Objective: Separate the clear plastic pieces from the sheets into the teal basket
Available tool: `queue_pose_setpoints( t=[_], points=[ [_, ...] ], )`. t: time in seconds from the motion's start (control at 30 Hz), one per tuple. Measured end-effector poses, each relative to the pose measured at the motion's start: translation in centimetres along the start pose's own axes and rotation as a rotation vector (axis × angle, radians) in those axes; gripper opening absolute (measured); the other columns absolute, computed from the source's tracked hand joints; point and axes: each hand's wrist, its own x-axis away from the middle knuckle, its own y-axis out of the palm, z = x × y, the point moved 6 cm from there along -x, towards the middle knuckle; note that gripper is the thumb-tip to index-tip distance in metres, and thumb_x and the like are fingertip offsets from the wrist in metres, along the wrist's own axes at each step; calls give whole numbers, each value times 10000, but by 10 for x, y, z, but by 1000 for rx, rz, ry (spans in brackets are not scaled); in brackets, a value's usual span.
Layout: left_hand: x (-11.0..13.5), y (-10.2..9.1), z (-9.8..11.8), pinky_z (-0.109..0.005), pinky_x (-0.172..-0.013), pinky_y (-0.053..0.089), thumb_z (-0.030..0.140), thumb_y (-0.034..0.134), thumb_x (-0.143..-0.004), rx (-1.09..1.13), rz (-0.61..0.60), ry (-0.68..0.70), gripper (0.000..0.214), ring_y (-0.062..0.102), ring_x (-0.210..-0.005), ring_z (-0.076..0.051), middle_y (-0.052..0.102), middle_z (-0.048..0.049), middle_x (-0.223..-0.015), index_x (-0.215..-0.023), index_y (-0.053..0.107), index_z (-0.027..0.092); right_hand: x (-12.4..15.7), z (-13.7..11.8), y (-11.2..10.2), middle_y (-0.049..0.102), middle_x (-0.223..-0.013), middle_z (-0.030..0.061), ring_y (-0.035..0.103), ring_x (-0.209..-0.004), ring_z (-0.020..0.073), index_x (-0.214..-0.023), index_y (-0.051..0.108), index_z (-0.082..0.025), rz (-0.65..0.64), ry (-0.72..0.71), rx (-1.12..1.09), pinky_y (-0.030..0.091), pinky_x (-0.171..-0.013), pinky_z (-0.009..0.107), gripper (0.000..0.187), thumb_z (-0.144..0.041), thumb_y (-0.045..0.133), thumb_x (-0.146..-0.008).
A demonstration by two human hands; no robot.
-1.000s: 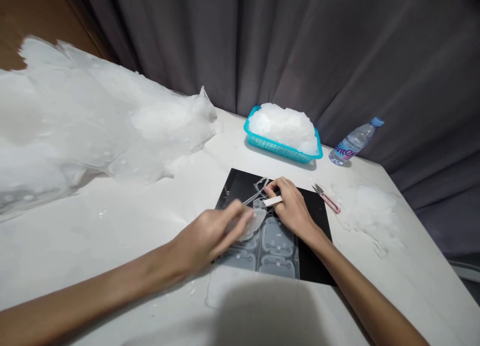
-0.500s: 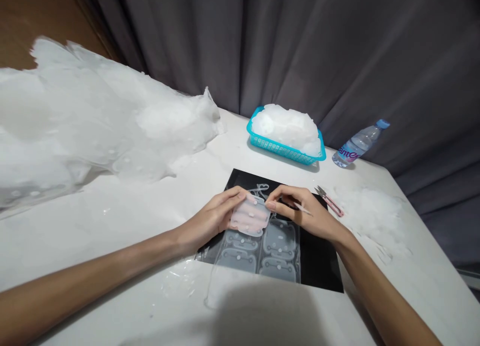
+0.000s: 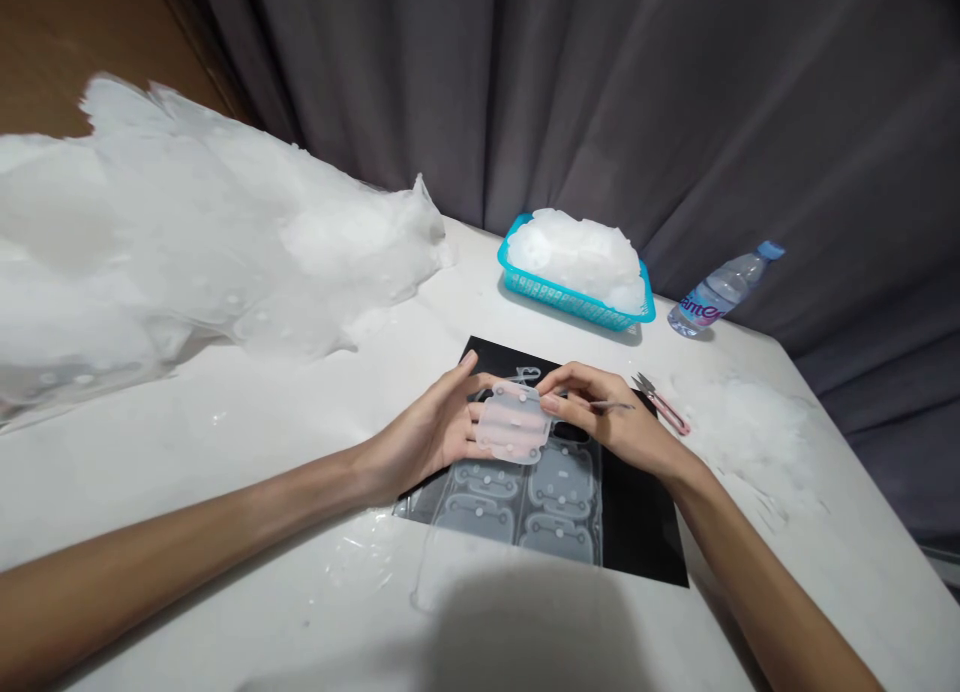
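A translucent, rounded-rectangle silicone piece [image 3: 513, 424] with small round bumps is held up above the black mat [image 3: 641, 512]. My right hand [image 3: 600, 407] pinches its upper right corner between thumb and fingertips; a thin, pointed tool [image 3: 616, 405] also sticks out from this hand. Behind the piece lies my left hand [image 3: 442, 422], its thumb raised and fingers spread, seen partly through the material. Below, on the mat, rests a clear sheet [image 3: 520, 517] of several similar moulded pieces. A thin translucent strip with a looped end [image 3: 528, 374] shows just beyond the held piece.
At the back stands a turquoise basket [image 3: 570, 307] heaped with white translucent pieces. A water bottle [image 3: 724, 290] is right of it. Pink-handled thread snips [image 3: 664, 407] lie near a pile of clear scraps [image 3: 765, 432]. A large white translucent heap [image 3: 225, 242] covers the left back.
My left thumb has lifted off the silicone piece and the left fingers have opened behind it. The piece has shifted slightly right, still in my right hand's pinch.
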Motion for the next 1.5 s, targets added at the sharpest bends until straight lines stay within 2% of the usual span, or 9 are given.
queue_pose_setpoints(
  t=[0.4,0.67,0.83,0.93,1.07,1.13,1.27,1.37,1.5],
  points=[
    [0,4,0,-540,-1111,501,652,429,-1035,26,-74,-7,591,739,-1164,-350,768,-213,-1219,-1227,633,132,-1,3,-5,655,-822,8,569,-748,159,-946,714,-203,-8,-2,-34,442,-686,282,287,-486,672,-961],
    [0,6,-3,-565,-1146,467,691,407,-1027,11,-84,-36,650,693,-1248,-378,737,-246,-1275,-1258,600,114,1,-5,-9,648,-840,9,560,-772,159,-940,680,-205,24,-31,-24,435,-703,282,248,-448,654,-982],
    [-2,5,-7,-549,-1158,458,707,348,-1035,-23,-123,-45,687,683,-1263,-365,732,-237,-1282,-1281,596,115,1,-5,-10,600,-767,-11,502,-690,139,-934,660,-200,19,-31,-38,393,-651,271,236,-430,654,-987],
    [2,6,-1,-512,-1151,469,692,371,-1041,-281,-143,26,653,667,-1280,-338,733,-184,-1290,-1271,633,140,1,-6,-11,570,-725,-30,483,-662,127,-948,657,-201,12,-48,-47,377,-636,263,208,-403,650,-998],
    [14,13,9,-412,-1080,510,538,586,-1023,-944,-171,185,405,674,-1219,-282,720,-76,-1304,-1277,653,230,3,-11,-16,624,-799,-16,557,-733,133,-965,663,-205,31,-115,-39,408,-681,261,162,-356,635,-1015],
    [17,14,8,-379,-1028,526,517,612,-1012,-1154,-158,224,378,684,-1172,-266,723,-58,-1270,-1277,646,250,4,-15,-18,656,-850,-6,592,-784,137,-969,663,-204,45,-149,-17,424,-714,259,146,-335,626,-1022],
    [19,9,2,-371,-1029,531,537,601,-1012,-1304,-104,253,424,677,-1184,-265,699,-63,-1287,-1330,612,258,6,-17,-21,661,-845,-13,596,-767,129,-966,658,-204,62,-175,25,427,-706,252,137,-314,609,-1031],
    [19,8,-4,-378,-1063,530,538,613,-1009,-1411,-135,283,521,650,-1265,-284,645,-81,-1411,-1451,542,272,6,-17,-26,657,-829,-17,590,-749,128,-975,657,-208,76,-190,64,427,-694,251,153,-340,607,-1034],
    [22,14,-11,-447,-1237,385,575,603,-1007,-1618,-255,407,674,417,-1525,-323,429,-76,-1663,-1587,417,287,7,-20,-42,658,-840,-9,593,-751,137,-989,656,-217,154,-227,155,429,-673,251,161,-356,591,-1038]
  ],
)
